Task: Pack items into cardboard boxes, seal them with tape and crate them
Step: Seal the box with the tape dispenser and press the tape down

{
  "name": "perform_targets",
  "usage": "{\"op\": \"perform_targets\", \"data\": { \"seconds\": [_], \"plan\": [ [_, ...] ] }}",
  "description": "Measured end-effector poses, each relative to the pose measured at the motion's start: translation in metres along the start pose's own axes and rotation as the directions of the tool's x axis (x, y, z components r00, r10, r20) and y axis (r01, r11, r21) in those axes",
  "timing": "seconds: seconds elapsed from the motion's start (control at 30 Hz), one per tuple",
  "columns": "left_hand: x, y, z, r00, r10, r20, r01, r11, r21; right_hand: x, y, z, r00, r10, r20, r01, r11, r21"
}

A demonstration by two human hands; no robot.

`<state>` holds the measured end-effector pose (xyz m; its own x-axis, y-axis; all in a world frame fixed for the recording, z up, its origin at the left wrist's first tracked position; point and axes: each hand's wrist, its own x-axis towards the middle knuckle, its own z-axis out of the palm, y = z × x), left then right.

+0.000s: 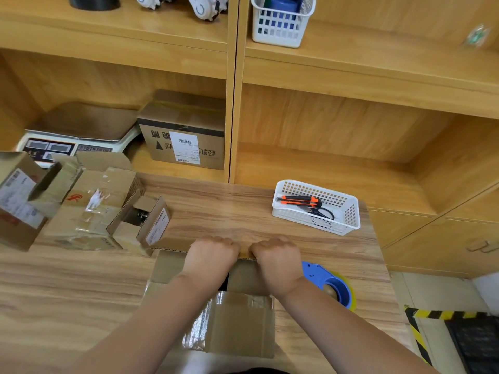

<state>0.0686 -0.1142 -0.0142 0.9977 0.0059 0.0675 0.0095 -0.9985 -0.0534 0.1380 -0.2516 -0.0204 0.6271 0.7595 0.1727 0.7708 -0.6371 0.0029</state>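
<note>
An open cardboard box (237, 322) stands on the wooden table right in front of me, with old tape on its near flap. My left hand (209, 259) and my right hand (278, 261) sit side by side on the box's far flap, fingers curled over its far edge. A dark gap shows between the flaps below my hands. A blue tape dispenser (330, 283) lies on the table just right of my right wrist.
Several used cardboard boxes (89, 203) are piled at the table's left. A white basket (316, 206) at the back right holds an orange utility knife and scissors. On the shelf behind stand a weighing scale (73, 136) and a labelled box (186, 133).
</note>
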Motion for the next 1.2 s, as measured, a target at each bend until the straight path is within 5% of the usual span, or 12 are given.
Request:
{"op": "perform_targets", "data": {
  "seconds": [0.47, 0.73, 0.93, 1.2],
  "plan": [
    [0.005, -0.001, 0.002, 0.998, 0.043, -0.039, -0.042, 0.999, 0.021, 0.006, -0.002, 0.003, 0.982, -0.054, -0.18, 0.071, 0.994, 0.089],
    [-0.001, 0.003, 0.006, 0.996, 0.03, -0.083, -0.03, 1.0, 0.007, -0.005, 0.018, 0.012, 0.998, -0.05, 0.026, 0.045, 0.983, 0.178],
    [-0.005, 0.004, 0.007, 0.993, 0.002, -0.115, -0.007, 0.999, -0.043, -0.009, 0.013, 0.005, 1.0, 0.002, 0.013, -0.005, 0.976, 0.218],
    [-0.022, -0.006, 0.023, 0.976, 0.18, -0.121, -0.184, 0.983, -0.027, -0.026, 0.018, 0.013, 0.992, -0.101, -0.07, 0.115, 0.968, 0.225]
  ]
}}
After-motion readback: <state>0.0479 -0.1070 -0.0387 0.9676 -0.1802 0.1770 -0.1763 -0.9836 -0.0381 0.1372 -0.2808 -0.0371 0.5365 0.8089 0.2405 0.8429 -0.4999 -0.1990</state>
